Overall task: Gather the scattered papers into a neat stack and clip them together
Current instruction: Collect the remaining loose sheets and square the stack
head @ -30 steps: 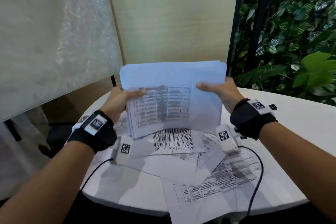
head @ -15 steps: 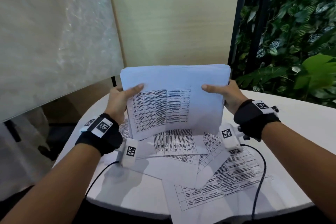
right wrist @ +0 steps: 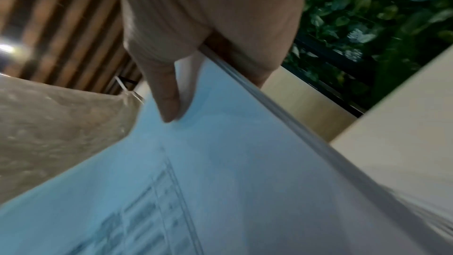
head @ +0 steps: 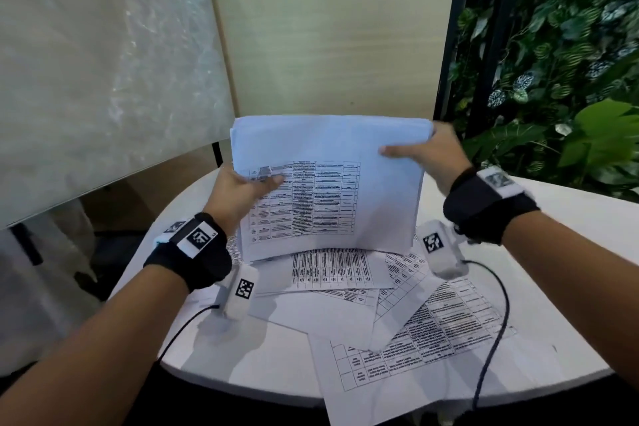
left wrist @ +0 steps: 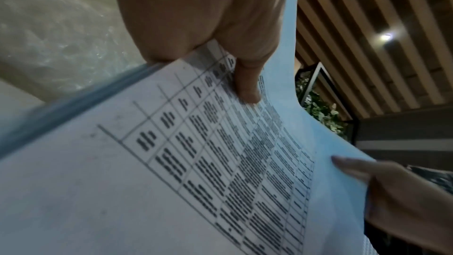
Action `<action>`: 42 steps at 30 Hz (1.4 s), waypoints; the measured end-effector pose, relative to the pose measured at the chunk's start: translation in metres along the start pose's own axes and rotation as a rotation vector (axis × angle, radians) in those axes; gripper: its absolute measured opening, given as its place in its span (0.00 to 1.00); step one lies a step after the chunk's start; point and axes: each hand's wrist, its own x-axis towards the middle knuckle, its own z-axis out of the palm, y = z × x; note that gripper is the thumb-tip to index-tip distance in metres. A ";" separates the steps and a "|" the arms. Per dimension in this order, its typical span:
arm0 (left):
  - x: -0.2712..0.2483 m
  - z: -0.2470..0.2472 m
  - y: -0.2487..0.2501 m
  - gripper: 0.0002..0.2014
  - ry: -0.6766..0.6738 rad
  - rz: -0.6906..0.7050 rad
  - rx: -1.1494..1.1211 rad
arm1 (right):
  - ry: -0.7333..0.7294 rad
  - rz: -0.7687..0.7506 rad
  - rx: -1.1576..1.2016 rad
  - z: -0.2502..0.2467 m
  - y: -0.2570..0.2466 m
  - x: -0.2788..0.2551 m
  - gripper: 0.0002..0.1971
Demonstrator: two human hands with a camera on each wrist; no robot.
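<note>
Head view: both hands grip flat paper stack [head: 345, 190].

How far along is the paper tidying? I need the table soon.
Partly done: a thick stack is gathered. The left hand and right hand grip its sides, standing it on edge. Still left: several loose sheets lie on the white table, and no clip is on the stack.

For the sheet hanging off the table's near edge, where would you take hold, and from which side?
Pinch the overhanging sheet by the corner that juts past the near rim of the table, coming from the person's side. That part has no tabletop under it, so a thumb could likely slip beneath. The far half lies tucked under other loose sheets, so drawing it toward the person probably frees it.
</note>
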 end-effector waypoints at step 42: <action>-0.042 -0.244 -0.046 0.13 0.091 -0.709 -0.022 | -0.971 -0.172 -1.193 0.295 0.085 0.039 0.39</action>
